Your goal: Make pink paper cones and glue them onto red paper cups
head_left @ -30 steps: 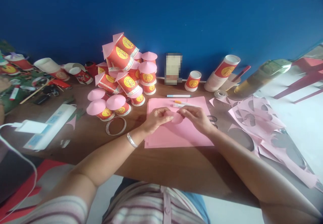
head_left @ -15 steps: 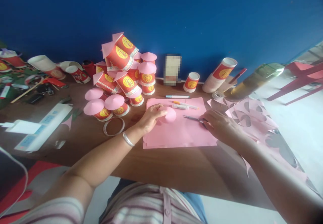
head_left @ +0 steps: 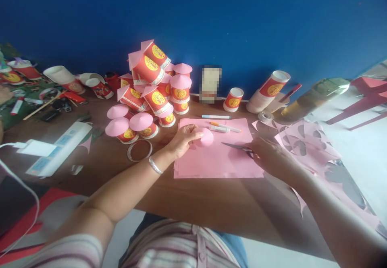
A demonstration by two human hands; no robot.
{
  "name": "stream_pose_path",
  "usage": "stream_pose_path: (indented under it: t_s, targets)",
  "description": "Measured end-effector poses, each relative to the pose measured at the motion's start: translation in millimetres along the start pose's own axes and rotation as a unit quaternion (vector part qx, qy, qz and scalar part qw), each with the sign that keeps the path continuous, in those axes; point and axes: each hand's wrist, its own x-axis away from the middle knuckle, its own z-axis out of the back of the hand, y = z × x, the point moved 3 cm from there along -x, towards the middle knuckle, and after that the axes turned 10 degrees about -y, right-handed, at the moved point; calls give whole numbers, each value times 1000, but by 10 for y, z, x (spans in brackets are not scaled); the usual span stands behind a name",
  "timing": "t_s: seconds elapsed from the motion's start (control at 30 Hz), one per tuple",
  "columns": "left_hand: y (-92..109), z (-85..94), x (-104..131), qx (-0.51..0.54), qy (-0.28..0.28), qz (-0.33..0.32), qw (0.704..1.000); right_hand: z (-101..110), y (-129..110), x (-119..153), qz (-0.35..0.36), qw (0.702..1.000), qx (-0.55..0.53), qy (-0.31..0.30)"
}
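A small pink paper disc (head_left: 207,137) is pinched in my left hand (head_left: 185,139), above the pink paper sheets (head_left: 211,163). My right hand (head_left: 266,151) is closed on the handles of a pair of scissors (head_left: 242,147), whose blades point left toward the disc without touching it. Behind the disc, a white marker (head_left: 219,129) and an orange-tipped pen (head_left: 231,127) lie on the sheets. A pale blue pen (head_left: 215,117) rests just past their back edge.
Red paper cups (head_left: 157,100) with pink cone tops are piled at the back left. A tape ring (head_left: 139,150) and a power strip (head_left: 60,149) lie left. Cut pink scraps (head_left: 311,143) cover the right side. At the far left edge another person's hand (head_left: 4,94) shows.
The view has turned slightly left. The scissors have tilted a little in my right hand, and another person's hand has come into view at the far left.
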Motion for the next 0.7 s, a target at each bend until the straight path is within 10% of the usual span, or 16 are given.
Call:
stream_pose_path:
  t_s: [0.33, 0.57, 0.7]
  targets:
    - [38, -5, 7, -31, 6, 17, 999, 172, -136, -14, 18, 982, -185, -12]
    - [62, -7, 4, -4, -31, 16, 999, 119, -249, -362, 24, 829, -559, 9]
    - [97, -35, 16, 0, -67, 37, 997, 78, -437, -493, 74, 828, -556, 3]
